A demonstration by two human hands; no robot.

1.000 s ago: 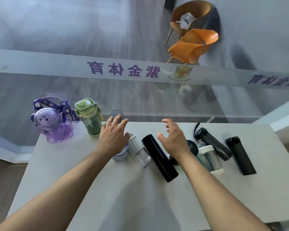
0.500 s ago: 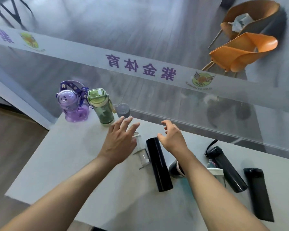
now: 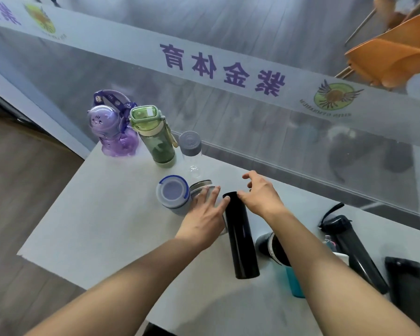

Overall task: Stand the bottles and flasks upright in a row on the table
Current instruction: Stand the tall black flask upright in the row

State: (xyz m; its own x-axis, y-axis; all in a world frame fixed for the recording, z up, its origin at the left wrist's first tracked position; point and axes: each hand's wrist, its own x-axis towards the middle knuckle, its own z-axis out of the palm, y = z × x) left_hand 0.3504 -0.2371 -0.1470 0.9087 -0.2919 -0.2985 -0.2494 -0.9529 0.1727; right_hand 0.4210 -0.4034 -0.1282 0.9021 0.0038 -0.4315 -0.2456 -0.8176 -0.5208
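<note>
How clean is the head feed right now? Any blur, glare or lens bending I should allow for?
Head view: wide-angle bending curves the glass partition and the table edge; the frame is tilted; the black flask and both hands, left hand, right hand, are slightly soft; hazy reflections wash the glass; light is soft, shadows faint; the orange chair is cropped.

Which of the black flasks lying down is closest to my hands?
The slim black flask lying between your left hand and right hand; the other two dark ones lie far right.
</note>
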